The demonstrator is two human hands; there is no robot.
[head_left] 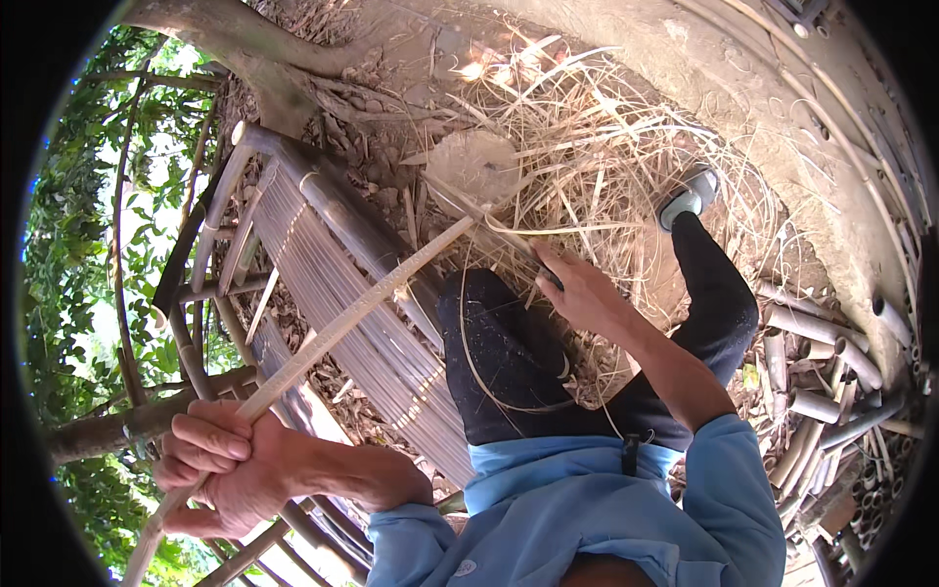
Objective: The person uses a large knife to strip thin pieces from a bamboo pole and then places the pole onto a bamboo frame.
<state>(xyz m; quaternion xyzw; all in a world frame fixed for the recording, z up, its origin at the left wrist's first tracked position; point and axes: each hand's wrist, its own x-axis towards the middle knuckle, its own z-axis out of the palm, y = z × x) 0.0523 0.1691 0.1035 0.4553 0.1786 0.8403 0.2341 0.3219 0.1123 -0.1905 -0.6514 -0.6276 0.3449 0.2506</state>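
Observation:
My left hand (230, 465) is wrapped round a long, pale split bamboo strip (342, 321) at the lower left. The strip slants up and away to the right, its far end near a round, pale wooden block (477, 168) on the ground. In my right hand (587, 298), the fingers close on the dark handle of a knife (550, 276), whose blade is at the strip's far end. A thin bamboo shaving (562, 232) curls off to the right there. Another thin sliver loops down over my dark trouser leg (499, 342).
A slatted bamboo bench (333, 264) stands close on my left, with a tree trunk (284, 73) beyond. Loose bamboo shavings (606, 127) heap ahead, around my shoe (690, 196). Cut bamboo tubes (817, 333) lie piled at right, beside an earthen ledge (831, 186).

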